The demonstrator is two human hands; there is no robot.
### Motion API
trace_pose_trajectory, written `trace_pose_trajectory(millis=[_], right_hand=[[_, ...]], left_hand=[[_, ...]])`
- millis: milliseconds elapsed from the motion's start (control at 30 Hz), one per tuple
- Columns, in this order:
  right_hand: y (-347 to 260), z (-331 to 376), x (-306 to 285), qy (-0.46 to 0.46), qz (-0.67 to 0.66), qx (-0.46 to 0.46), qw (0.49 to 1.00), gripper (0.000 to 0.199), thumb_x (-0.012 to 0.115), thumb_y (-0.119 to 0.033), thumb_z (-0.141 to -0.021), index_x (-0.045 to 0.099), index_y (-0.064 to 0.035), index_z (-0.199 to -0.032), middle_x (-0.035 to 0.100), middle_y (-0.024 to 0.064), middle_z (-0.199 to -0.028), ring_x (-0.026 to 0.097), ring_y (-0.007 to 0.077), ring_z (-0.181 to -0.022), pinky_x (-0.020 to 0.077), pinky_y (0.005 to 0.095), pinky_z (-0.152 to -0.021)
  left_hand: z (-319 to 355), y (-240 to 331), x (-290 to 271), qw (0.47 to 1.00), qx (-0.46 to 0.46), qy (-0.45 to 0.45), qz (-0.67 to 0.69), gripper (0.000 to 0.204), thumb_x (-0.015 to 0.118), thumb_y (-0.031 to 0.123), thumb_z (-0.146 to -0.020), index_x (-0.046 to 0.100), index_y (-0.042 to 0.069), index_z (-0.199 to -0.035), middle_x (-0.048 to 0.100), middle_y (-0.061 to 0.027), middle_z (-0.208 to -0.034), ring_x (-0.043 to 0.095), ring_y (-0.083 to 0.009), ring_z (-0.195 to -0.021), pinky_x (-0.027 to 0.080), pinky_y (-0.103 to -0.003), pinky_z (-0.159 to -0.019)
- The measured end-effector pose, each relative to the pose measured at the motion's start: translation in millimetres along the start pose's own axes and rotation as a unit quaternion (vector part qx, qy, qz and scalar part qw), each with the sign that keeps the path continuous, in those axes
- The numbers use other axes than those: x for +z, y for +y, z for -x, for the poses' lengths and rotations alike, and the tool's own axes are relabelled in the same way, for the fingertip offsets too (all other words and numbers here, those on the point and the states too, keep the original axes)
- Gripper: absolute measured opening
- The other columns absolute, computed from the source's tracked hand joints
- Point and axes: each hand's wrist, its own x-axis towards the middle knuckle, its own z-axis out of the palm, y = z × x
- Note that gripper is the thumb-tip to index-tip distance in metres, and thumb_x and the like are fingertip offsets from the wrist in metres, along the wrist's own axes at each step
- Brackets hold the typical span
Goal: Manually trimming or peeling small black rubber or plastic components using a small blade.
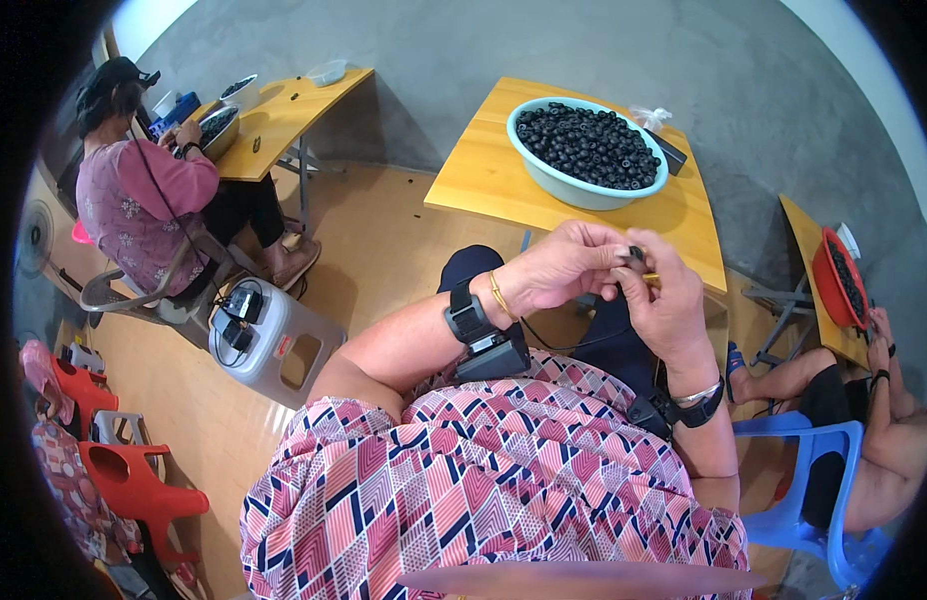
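Both hands (562,268) apparently pinch small dark piece (637,254); red label (283,346) on grey stool (264,368), print too small to read.

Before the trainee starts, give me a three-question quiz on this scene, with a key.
1. What colour is the basin straight ahead, full of black pieces?
2. True or false: the person's left hand and right hand are held far apart.
3. Which hand is nearer the gold bangle? A, left; B, right.

Key:
1. Pale blue.
2. False; their fingers meet at a small dark piece.
3. A.
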Motion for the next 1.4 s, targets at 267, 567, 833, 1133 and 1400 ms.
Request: trace_pose_trajectory(millis=[267, 567, 833, 1133, 1400], right_hand=[[93.1, 41.5, -39.0, 0.101, 0.195, 0.140, 0.966, 0.019, 0.056, -0.010, -0.080, 0.056, -0.0014, -0.097, 0.061, 0.0180, -0.085, 0.060, 0.0328, -0.079, 0.0470, 0.0380, -0.069], [176.0, 144.4, -72.9, 0.012, 0.270, 0.394, 0.879, 0.026, 0.052, -0.015, -0.083, 0.048, -0.0033, -0.106, 0.058, 0.0238, -0.093, 0.054, 0.0400, -0.091, 0.0421, 0.0421, -0.076], [137.3, 111.8, -61.3, 0.003, 0.177, 0.331, 0.927, 0.022, 0.049, -0.021, -0.086, 0.052, -0.0019, -0.096, 0.058, 0.0220, -0.080, 0.057, 0.0379, -0.079, 0.0436, 0.0402, -0.068], [103.3, 87.3, -57.1, 0.046, 0.102, 0.289, 0.951, 0.020, 0.047, -0.018, -0.088, 0.053, 0.0003, -0.094, 0.058, 0.0162, -0.077, 0.057, 0.0269, -0.070, 0.0430, 0.0330, -0.064], [34.4, 36.2, -36.1, 0.048, -0.126, 0.267, 0.954, 0.017, 0.053, -0.014, -0.086, 0.054, 0.0003, -0.096, 0.056, 0.0069, -0.074, 0.053, 0.0157, -0.069, 0.0419, 0.0264, -0.064]], left_hand=[[-42.7, -0.9, -35.3, 0.948, -0.017, 0.103, -0.301, 0.027, 0.057, 0.020, -0.084, 0.058, 0.000, -0.102, 0.060, -0.0046, -0.085, 0.054, -0.0109, -0.063, 0.047, -0.024, -0.059], [-101.3, 47.0, -128.9, 0.561, 0.126, 0.287, -0.766, 0.016, 0.065, 0.020, -0.070, 0.067, 0.007, -0.078, 0.063, -0.0153, -0.076, 0.062, -0.0289, -0.076, 0.048, -0.039, -0.067], [-134.9, 37.2, -111.0, 0.480, 0.000, 0.255, -0.840, 0.016, 0.061, 0.017, -0.073, 0.066, 0.006, -0.082, 0.065, -0.0132, -0.084, 0.063, -0.0298, -0.081, 0.050, -0.038, -0.070], [-123.3, 51.3, -110.1, 0.648, 0.068, 0.227, -0.724, 0.022, 0.061, 0.021, -0.075, 0.063, 0.000, -0.080, 0.063, -0.0161, -0.078, 0.063, -0.0244, -0.071, 0.050, -0.035, -0.065], [-25.9, 23.1, -12.8, 0.993, -0.005, -0.024, -0.119, 0.030, 0.045, 0.025, -0.091, 0.057, -0.002, -0.096, 0.055, -0.0035, -0.075, 0.052, -0.0129, -0.060, 0.044, -0.025, -0.055]])
